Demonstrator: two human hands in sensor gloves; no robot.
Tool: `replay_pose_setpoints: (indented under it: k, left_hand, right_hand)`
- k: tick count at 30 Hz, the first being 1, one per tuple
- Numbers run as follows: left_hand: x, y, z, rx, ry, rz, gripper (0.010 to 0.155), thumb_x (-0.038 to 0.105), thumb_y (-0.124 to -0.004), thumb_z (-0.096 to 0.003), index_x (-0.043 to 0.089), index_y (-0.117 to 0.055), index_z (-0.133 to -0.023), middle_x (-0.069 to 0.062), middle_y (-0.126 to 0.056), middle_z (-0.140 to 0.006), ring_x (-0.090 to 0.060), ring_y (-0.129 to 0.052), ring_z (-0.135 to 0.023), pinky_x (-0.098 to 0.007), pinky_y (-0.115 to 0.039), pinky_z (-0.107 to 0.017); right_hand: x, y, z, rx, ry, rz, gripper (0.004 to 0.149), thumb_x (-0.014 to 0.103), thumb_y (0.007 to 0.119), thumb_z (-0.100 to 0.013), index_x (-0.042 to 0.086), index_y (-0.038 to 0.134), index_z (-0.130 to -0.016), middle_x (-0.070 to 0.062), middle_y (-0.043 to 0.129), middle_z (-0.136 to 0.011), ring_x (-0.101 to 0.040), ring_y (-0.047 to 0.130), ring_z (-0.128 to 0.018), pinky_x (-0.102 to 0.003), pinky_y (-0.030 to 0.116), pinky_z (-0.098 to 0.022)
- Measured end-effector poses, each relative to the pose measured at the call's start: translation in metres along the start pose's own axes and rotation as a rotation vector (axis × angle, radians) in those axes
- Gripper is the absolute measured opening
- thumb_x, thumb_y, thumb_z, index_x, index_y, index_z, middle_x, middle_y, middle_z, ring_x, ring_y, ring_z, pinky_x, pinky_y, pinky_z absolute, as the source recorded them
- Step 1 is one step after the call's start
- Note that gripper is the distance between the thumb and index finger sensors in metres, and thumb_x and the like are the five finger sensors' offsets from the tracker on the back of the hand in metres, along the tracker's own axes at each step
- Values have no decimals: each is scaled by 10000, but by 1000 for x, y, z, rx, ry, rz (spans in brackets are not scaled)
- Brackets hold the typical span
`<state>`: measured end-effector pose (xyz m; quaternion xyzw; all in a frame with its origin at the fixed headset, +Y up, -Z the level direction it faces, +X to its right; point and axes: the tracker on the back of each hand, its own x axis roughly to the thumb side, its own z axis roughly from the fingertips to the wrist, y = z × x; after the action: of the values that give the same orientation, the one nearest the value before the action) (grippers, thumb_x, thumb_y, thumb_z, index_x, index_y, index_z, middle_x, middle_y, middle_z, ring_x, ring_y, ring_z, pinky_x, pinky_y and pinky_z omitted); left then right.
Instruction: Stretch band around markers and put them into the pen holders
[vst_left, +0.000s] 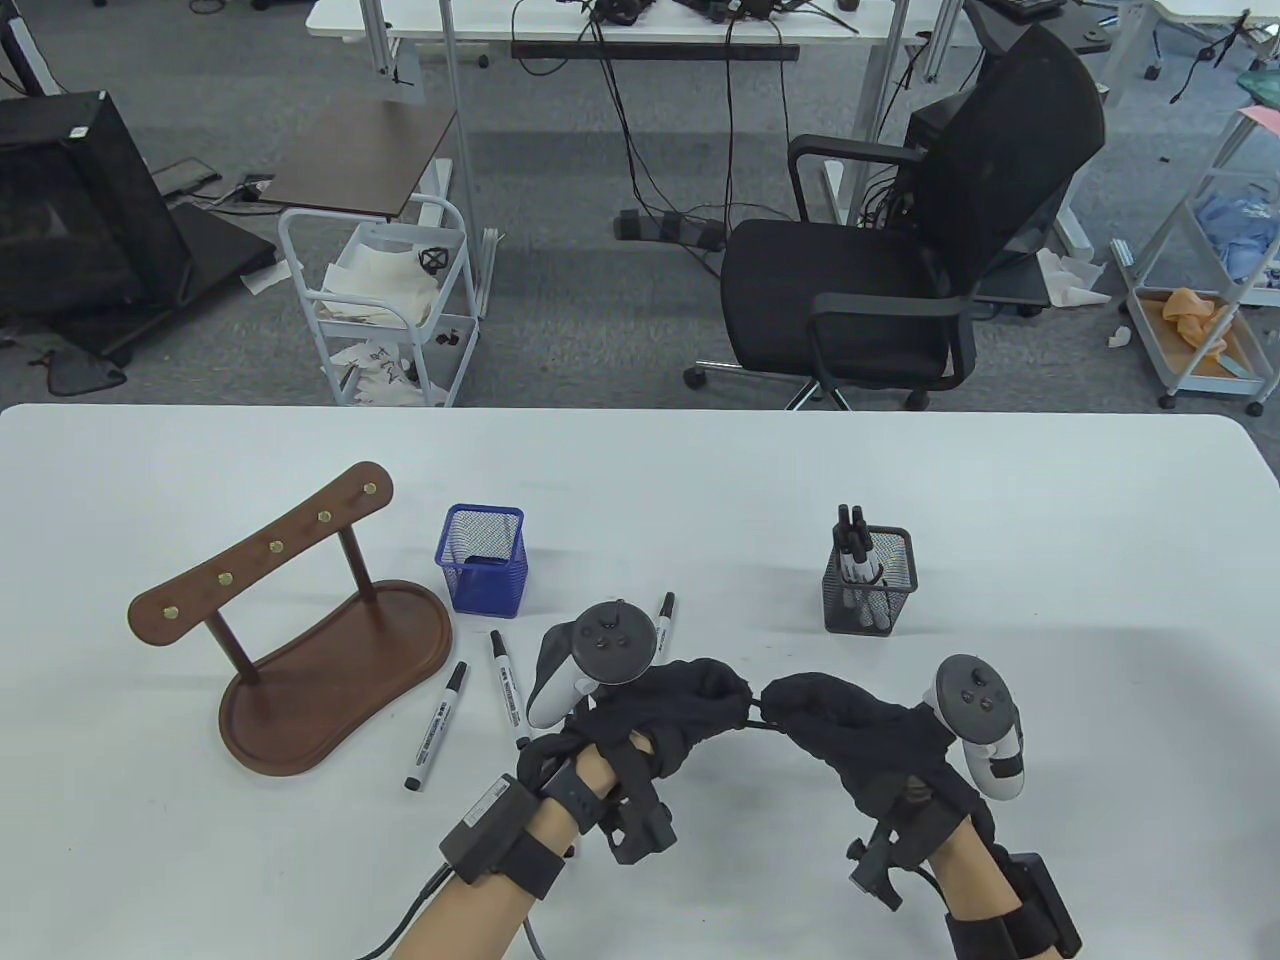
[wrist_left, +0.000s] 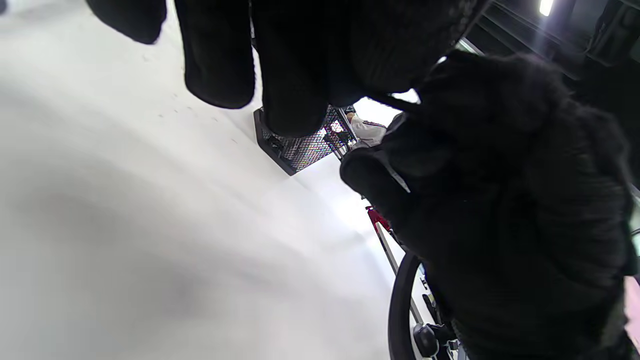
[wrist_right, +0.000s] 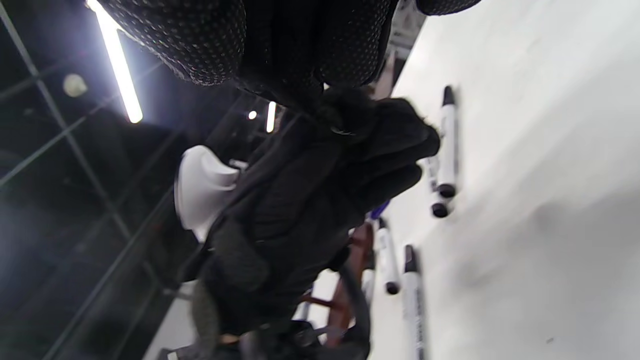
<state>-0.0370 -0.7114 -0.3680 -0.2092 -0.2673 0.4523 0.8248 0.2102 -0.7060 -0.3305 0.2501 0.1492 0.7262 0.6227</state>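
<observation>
Table view, left hand (vst_left: 690, 715), right hand (vst_left: 850, 725) fingertips meeting

White table (vst_left: 1000, 480) — wooden stand (vst_left: 330, 660), blue holder (vst_left: 483, 560), black holder (vst_left: 868, 585), seemingly three loose markers (vst_left: 436, 727).

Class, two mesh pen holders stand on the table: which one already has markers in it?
The black mesh holder on the right: several markers stand in it. The blue mesh holder near the wooden stand shows no markers.
</observation>
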Motion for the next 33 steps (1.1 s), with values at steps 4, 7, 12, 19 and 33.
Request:
replay_pose_setpoints:
  k: [4,7,12,19,33]
  left_hand:
    - [0,5,1,13,-14,42,416,344,-800,-565,142,-790,-928,-140,-916,-970,-479,-778,-985,-733,-523,-725]
    - [1,10,3,26,-40,76,410,337,-809,-565,145,-793,-928,-143,-914,-977,-479,-761,-998,-742,-502,-730]
    - [10,13,7,63,-104,80,389,335,-768,-585,165,-779,-934,-126,-904,-992,-467,-753,-1010,-739,-496,-738]
    - [39,16,13,46,-203,76,374,343,-763,-601,166,-786,-929,-119,-897,-1004,-469,-734,-1026,-747,-477,-742]
    - [24,21,4,-36,-124,21,382,341,-823,-571,175,-835,-914,-111,-908,-1006,-487,-724,-1031,-753,-467,-743]
  right_hand:
    - [-10,5,-6,101,-8,-151,334,361,793,-537,268,792,-857,-41,856,-1008,-261,863,-807,-644,501,-760]
    - [-18,10,-12,209,1,-283,347,345,775,-555,225,748,-879,-93,904,-941,-206,974,-601,-607,648,-712]
    - [-26,21,-21,301,67,-258,378,372,772,-550,172,754,-870,-59,1002,-751,-153,1014,-344,-546,775,-607]
    - [-36,29,-29,380,136,-382,446,400,633,-585,106,826,-860,-67,1099,-560,-185,1059,-177,-492,841,-512]
    - [-18,20,-23,374,109,-111,441,366,929,-462,256,819,-874,45,1064,-614,-152,1052,-341,-516,780,-597]
